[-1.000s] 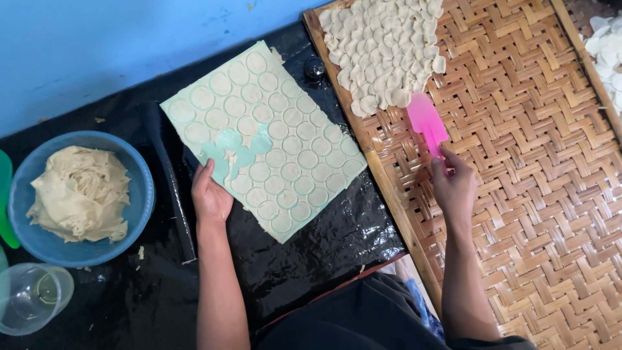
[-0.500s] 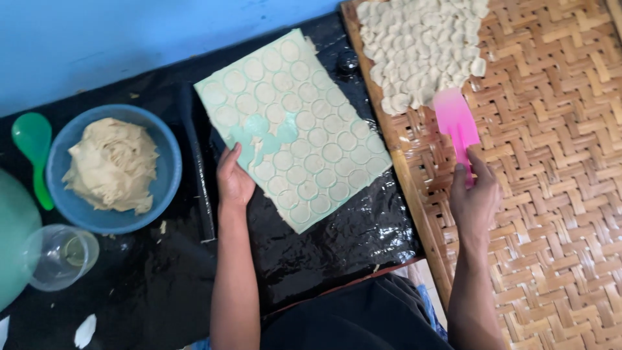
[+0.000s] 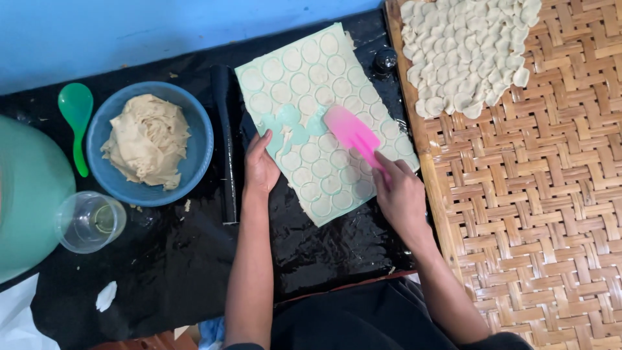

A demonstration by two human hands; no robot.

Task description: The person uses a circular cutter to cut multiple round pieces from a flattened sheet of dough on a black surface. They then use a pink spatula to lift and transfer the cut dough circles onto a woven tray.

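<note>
The right hand (image 3: pixel 402 194) is clenched around the handle of a pink spatula (image 3: pixel 353 134), whose flat blade lies on the middle of a pale green mat (image 3: pixel 324 116) covered in round dough discs; the mat sits tilted in the upper centre of the frame, on a black plastic sheet (image 3: pixel 324 253). The left hand (image 3: pixel 260 167) is open, fingers flat, pressing on the mat's lower left edge, gripping nothing. A patch near the blade, toward the mat's left side, shows bare green where discs are missing. The mat's right edge runs just beside the wooden rim of a woven bamboo tray (image 3: pixel 544 214), which fills the right of the frame; a heap of cut dough rounds (image 3: pixel 466 52) lies in its upper part, and the rest of the weave is open. Just left of the mat, a black rolling pin (image 3: pixel 225 142) lies lengthwise, nearly touching the left hand. Further left stands a blue bowl of dough (image 3: pixel 150 144), then a green spoon (image 3: pixel 76 116), and a clear cup (image 3: pixel 89 221) at lower left against a large green container (image 3: pixel 26 194). Below the mat, between the forearms, the black sheet is wet and unoccupied.
</note>
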